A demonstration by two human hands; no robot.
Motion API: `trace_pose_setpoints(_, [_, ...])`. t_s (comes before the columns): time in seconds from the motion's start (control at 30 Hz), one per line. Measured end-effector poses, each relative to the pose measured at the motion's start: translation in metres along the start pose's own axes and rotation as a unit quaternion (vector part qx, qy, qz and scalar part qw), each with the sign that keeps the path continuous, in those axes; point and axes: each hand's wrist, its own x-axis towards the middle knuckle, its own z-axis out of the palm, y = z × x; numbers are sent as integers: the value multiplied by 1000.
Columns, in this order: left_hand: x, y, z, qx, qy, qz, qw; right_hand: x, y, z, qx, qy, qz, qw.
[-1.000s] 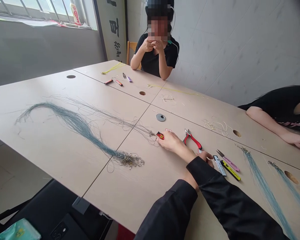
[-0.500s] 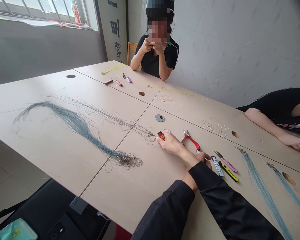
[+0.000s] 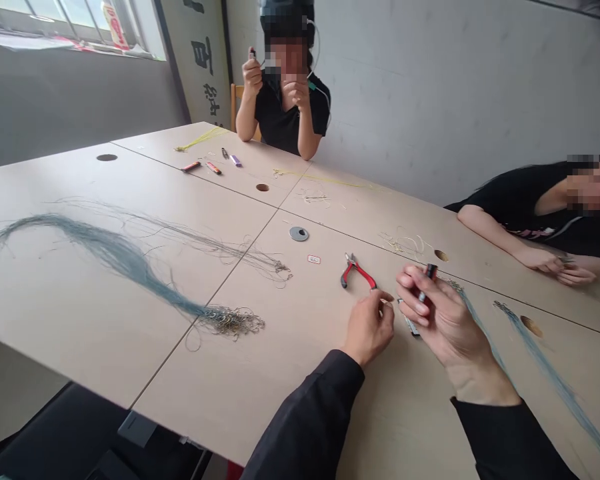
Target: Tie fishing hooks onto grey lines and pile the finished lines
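Observation:
My right hand (image 3: 445,320) is raised above the table and wrapped round a lighter (image 3: 429,277); its black end shows between thumb and fingers. My left hand (image 3: 370,327) is low over the table, thumb and fingers drawn together; anything in them is too small to make out. Just beyond it lie red-handled pliers (image 3: 360,272), jaws pointing away. Between my hands a white-and-dark cutter (image 3: 410,323) is partly hidden by my right hand. Left of my hands lies a big bundle of blue-grey lines (image 3: 145,270) with metal hooks (image 3: 235,320) massed at its near end.
A thinner bundle of lines (image 3: 205,237) lies beyond the big one. At the right are more blue lines (image 3: 555,370). A grey cable cover (image 3: 299,233) and a small label (image 3: 314,259) lie ahead. Two people work opposite, one holding a small object.
My arms have uncrossed: the right hand has swung right and up with the lighter, and the left has come out from beneath it. The view has turned slightly right.

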Motion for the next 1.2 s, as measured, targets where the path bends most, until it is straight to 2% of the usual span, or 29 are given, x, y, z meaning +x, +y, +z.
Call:
trace_pose_setpoints(0.1, [-2,10,1,-35,-22,-18,999,-25,0,-39,34,27,1,999])
trace_pose_setpoints(0.23, [-7,15,11,-113,-58,-33,991,-46,18,-76,13,15,26,999])
trace_pose_setpoints(0.37, [-13,10,23,-154,-153,-77,973,-53,35,-98,1,16,37,999])
trace_pose_setpoints(0.5, [-14,7,26,-123,-149,-94,977,-53,50,-113,-19,15,40,999])
trace_pose_setpoints(0.63, [-9,12,26,-90,-138,-124,979,-49,64,-121,-26,-7,55,998])
trace_pose_setpoints(0.8, [-8,21,27,-91,-150,-126,976,-48,67,-116,-27,-31,78,996])
trace_pose_setpoints(1.03, [-8,22,26,-74,-160,-133,975,-48,64,-115,-37,-12,84,996])
trace_pose_setpoints(1.2, [-7,26,27,-60,-134,-147,978,-48,63,-115,-67,9,56,996])
